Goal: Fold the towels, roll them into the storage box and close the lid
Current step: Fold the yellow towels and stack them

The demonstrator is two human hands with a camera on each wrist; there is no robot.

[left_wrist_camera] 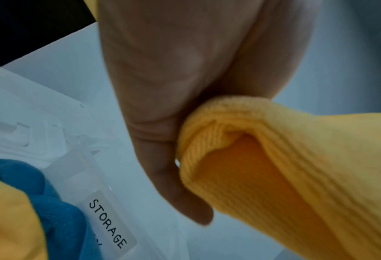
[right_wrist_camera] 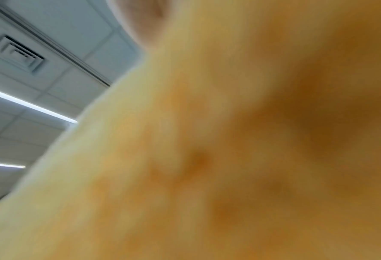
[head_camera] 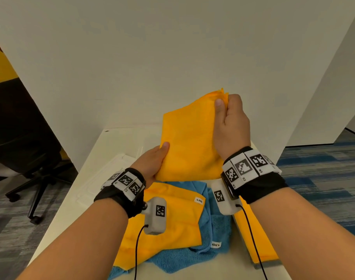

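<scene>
Orange and blue towels [head_camera: 172, 229] lie heaped at the tabletop's near edge; dragging your wrist cables through could snag them. Above, your left hand [head_camera: 152, 162] pinches the folded orange towel [head_camera: 188, 144] by its lower corner and your right hand [head_camera: 231, 122] its top corner; loosen either pinch and the layers fall open. Storage box [left_wrist_camera: 109, 197] sits beyond the heap.

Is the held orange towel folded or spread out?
Folded: the orange towel shows stacked layers at the corner the right hand pinches; the left hand grips its doubled edge.
</scene>
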